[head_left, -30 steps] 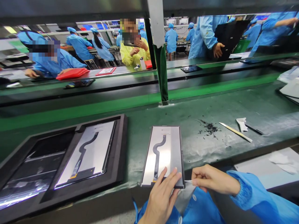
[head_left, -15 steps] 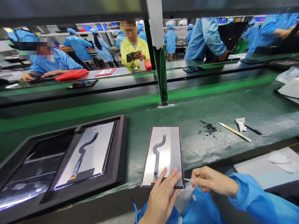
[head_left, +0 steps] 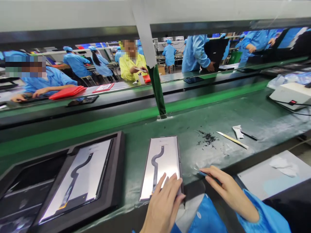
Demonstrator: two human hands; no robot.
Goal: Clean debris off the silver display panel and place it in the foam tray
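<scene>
A display panel [head_left: 168, 161] lies back side up at the front edge of the green bench, a dark curved ribbon cable [head_left: 155, 161] running along its silvery back. My left hand [head_left: 164, 199] rests on the panel's near end, fingers stretched out flat and covering that part. To the right of the panel, my right hand [head_left: 224, 187] pinches a slender tool [head_left: 200, 172] with a pale, thin tip; its exact kind is unclear. The tip points toward the panel but stands apart from it. Dark shreds [head_left: 208, 138] lie in a small heap beyond.
A black foam tray [head_left: 119, 168] at left holds a second panel [head_left: 93, 178]. A yellowish pointed stick [head_left: 232, 140] and a dark thin tool [head_left: 250, 136] with white wrapping lie right. A white box [head_left: 289, 95] with cables stands farther back. Co-workers sit beyond the green post [head_left: 157, 94].
My right hand has moved off the panel's near right edge, turning the tool's tip up and away. My left hand stays on the panel. The camera view has shifted.
</scene>
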